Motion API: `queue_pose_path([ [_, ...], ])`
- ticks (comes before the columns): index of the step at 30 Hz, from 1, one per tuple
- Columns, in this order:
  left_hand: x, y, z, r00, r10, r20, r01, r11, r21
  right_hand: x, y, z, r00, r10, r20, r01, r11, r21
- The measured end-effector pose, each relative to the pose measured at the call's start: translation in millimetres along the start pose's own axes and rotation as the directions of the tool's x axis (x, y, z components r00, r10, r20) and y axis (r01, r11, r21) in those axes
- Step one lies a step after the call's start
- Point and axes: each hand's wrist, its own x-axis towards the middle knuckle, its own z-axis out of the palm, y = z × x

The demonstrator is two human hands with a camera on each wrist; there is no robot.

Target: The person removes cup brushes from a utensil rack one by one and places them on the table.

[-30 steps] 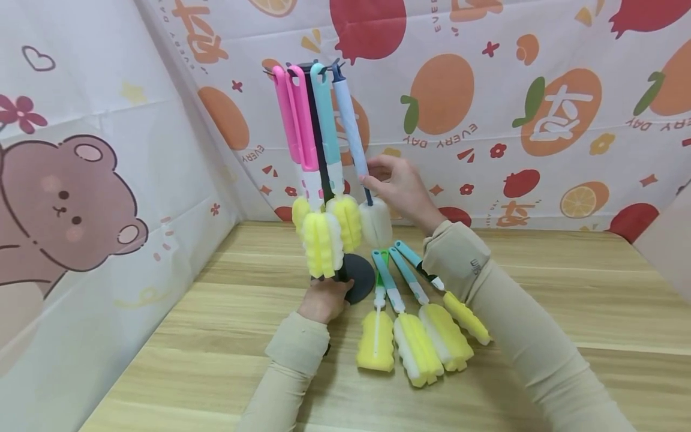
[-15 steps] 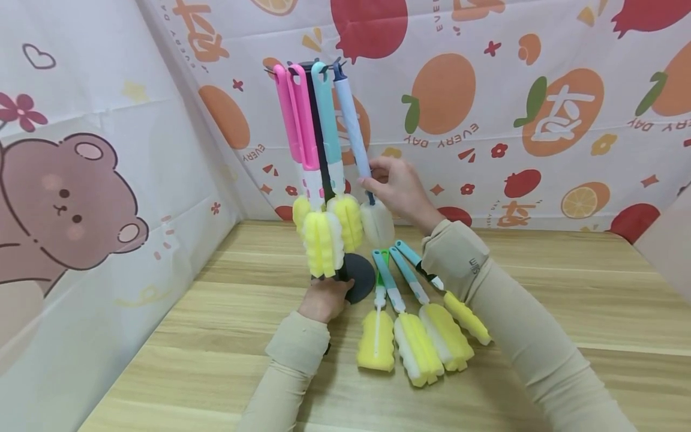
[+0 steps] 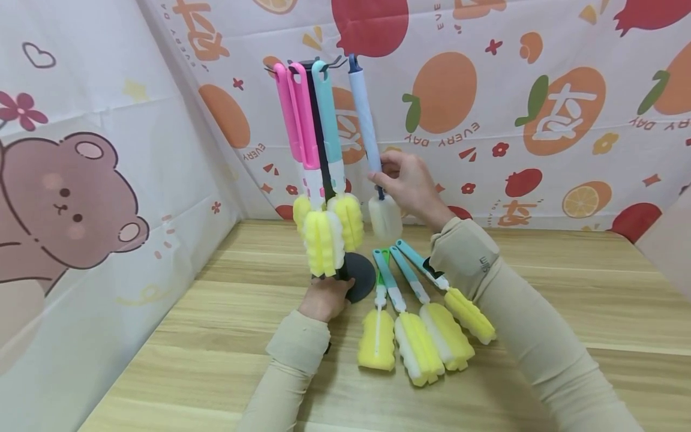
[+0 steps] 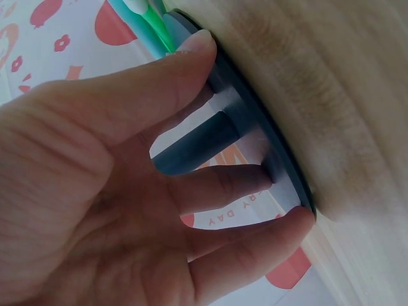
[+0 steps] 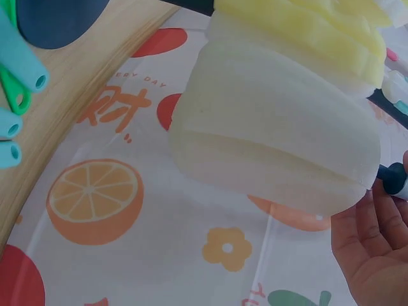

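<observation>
My right hand (image 3: 411, 183) pinches the lower handle of a bottle brush (image 3: 364, 114) with a light blue handle and a whitish sponge head (image 5: 274, 127). The brush is held nearly upright, its top loop apart from the hooks of the black stand (image 3: 306, 65). My left hand (image 3: 324, 300) rests on the stand's round base (image 3: 360, 279). In the left wrist view, its extended fingers (image 4: 248, 252) and thumb press the base (image 4: 255, 108) on both sides of the post. Two pink-handled brushes (image 3: 305, 120) and a turquoise-handled brush (image 3: 326, 114) hang from the stand.
Several sponge brushes (image 3: 415, 348) with turquoise or green handles lie fanned out on the wooden table (image 3: 216, 360), right of the base. A fruit-print cloth (image 3: 486, 120) rises behind the table, and a bear-print cloth (image 3: 162, 180) stands at the left.
The light blue brush has come off its hook and moved right and slightly up with my right hand. My left hand stays on the base.
</observation>
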Motion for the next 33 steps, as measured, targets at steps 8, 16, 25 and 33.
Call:
queue_pose_path([
  [8,1.2,-0.3,0.1,1.0,0.004,0.017,-0.004,1.0,0.0,-1.6,4.5,-4.2,1.0,0.009,0.007,-0.009,1.0,0.001],
  [16,0.7,-0.4,0.6,1.0,0.013,0.01,-0.013,1.0,0.015,-5.0,9.3,-7.7,1.0,0.018,0.005,-0.018,1.0,0.004],
  [25,1.1,-0.2,-1.0,1.0,0.004,0.024,-0.005,1.0,0.03,-9.5,14.6,-11.2,1.0,0.011,0.009,-0.011,1.0,-0.019],
  [33,0.4,-0.2,0.8,1.0,0.022,0.003,-0.022,0.998,0.052,-12.3,21.6,-16.4,1.0,0.01,0.013,-0.01,0.999,-0.052],
])
